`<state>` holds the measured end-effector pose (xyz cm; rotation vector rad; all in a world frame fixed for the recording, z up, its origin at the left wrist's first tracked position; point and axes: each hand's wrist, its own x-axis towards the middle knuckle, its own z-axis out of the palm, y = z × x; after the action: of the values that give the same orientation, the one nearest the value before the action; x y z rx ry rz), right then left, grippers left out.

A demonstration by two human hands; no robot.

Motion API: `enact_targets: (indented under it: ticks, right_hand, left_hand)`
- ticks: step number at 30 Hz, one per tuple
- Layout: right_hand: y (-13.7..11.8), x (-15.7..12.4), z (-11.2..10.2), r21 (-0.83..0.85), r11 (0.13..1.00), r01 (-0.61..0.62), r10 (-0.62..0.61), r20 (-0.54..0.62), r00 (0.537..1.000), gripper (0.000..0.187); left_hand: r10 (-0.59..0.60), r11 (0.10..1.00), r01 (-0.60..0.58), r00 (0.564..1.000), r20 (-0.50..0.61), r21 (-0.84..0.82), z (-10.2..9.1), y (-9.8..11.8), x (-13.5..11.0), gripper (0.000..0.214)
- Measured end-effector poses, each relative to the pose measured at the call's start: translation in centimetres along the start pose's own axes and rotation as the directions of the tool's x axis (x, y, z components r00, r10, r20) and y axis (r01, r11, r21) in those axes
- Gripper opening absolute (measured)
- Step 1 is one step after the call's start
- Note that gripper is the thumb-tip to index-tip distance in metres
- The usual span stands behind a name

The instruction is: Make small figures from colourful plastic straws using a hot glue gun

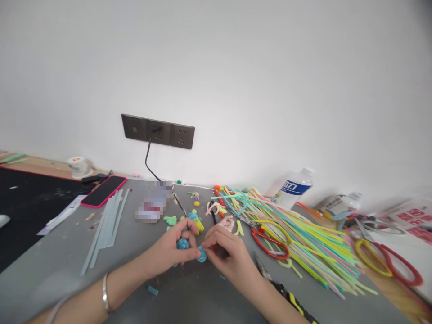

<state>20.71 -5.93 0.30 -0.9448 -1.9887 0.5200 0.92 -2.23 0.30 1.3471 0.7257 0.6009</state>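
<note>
My left hand [168, 249] is closed around a rounded blue fuzzy pipe-cleaner piece [182, 244]. Between its thumb and the fingertips of my right hand [229, 252] sits a small blue pipe-cleaner coil [201, 255], pinched from both sides. Fingers hide part of both blue pieces. Just beyond the hands lie a blue and yellow pipe-cleaner figure [196, 221], a green curled piece [170, 220] and a pale pink fuzzy piece [227, 222]. A short blue scrap [153, 290] rests on the grey mat in front of my left hand.
Many loose pipe cleaners [303, 234] fan out at right, with red-yellow scissors [275, 240] among them and pliers [286, 294] nearer me. More scissors [384, 261] and a white bottle [293, 188] stand further right. Glue sticks [107, 225] and a pink-cased phone [104, 191] lie left.
</note>
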Motion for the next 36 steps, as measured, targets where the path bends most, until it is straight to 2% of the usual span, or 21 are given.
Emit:
enact_targets:
  ticks: [3, 6, 9, 22, 26, 36]
  right_hand:
    - [-0.42, 0.07, -0.04, -0.089, 0.992, 0.091, -0.094, -0.033, 0.995, 0.017]
    - [-0.56, -0.01, 0.03, -0.252, 0.946, 0.202, -0.225, -0.066, 0.972, 0.018]
    - [-0.48, -0.16, 0.05, -0.361, 0.900, 0.244, -0.285, -0.066, 0.956, 0.020]
    - [-0.46, -0.05, -0.25, -0.229, 0.960, 0.163, -0.177, -0.039, 0.983, 0.018]
    - [-0.26, -0.11, -0.34, -0.225, 0.962, 0.152, -0.156, 0.003, 0.988, 0.024]
    - [0.41, -0.20, -0.02, -0.177, 0.974, 0.143, -0.147, -0.009, 0.989, 0.016]
  left_hand:
    - [0.010, 1.000, -0.010, 1.000, 0.005, 0.004, 0.11, 0.06, -0.07, 0.039]
    - [0.019, 1.000, -0.019, 1.000, -0.004, 0.003, 0.30, -0.05, -0.17, 0.037]
    - [0.047, 0.999, -0.047, 0.999, -0.022, 0.007, 0.40, -0.16, -0.26, 0.035]
    - [0.086, 0.994, -0.083, 0.995, -0.051, 0.065, -0.08, -0.62, 0.14, 0.031]
    - [0.091, 0.995, -0.089, 0.995, -0.048, 0.038, -0.12, -0.70, 0.16, 0.032]
    - [0.071, 0.997, -0.073, 0.995, -0.069, -0.022, -0.03, -0.49, 0.24, 0.036]
